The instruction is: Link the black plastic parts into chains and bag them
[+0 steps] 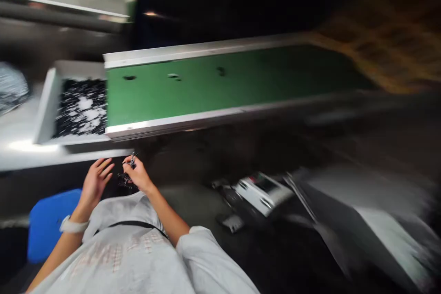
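Note:
My right hand (138, 173) is closed in a pinch on a small dark, shiny part (132, 160) whose exact kind I cannot make out. Just below its fingers is a cluster of similar dark bits (126, 181); whether the hand holds these too is unclear. To the left, my left hand (95, 183) is raised with its fingers apart and holds nothing. Ahead of both hands, a white tray (44, 105) contains many small black pieces and some white ones. It stands at the left end of a green conveyor belt (193, 87).
Three small pieces, including a pale one (174, 76), lie apart on the belt. Metal rails (172, 121) edge it. A blue stool (51, 225) is at my left. On the right are a blurred white box-shaped device (258, 197) and a yellow grid-like structure (386, 46).

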Motion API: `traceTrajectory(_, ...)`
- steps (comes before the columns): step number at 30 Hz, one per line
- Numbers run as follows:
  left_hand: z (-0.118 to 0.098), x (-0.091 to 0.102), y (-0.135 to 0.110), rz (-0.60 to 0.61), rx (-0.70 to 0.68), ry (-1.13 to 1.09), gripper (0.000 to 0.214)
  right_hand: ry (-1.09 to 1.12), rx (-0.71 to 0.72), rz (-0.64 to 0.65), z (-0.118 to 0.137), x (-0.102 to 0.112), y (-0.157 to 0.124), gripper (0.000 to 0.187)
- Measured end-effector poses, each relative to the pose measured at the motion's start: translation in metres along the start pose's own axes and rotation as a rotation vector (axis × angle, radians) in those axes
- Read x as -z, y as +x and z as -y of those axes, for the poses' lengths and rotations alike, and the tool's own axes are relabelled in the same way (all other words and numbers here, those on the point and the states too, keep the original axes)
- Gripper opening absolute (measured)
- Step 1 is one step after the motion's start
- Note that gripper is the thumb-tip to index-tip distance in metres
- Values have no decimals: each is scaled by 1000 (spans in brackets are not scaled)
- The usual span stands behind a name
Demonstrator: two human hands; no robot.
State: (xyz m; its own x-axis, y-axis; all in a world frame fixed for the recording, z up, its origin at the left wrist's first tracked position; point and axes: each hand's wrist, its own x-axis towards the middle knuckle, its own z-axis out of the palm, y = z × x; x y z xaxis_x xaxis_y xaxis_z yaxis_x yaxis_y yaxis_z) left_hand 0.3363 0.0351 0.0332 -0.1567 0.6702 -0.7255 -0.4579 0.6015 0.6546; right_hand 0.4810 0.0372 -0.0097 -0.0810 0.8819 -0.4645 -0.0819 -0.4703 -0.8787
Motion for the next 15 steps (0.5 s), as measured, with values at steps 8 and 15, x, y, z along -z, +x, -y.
traceTrajectory(8,10,-20,60,100,131,478,18,212,247,-1036,62,243,-139,16)
traceTrajectory(15,96,-96,50,241,166,663,5,314,528,-1880,123,466,-378,19)
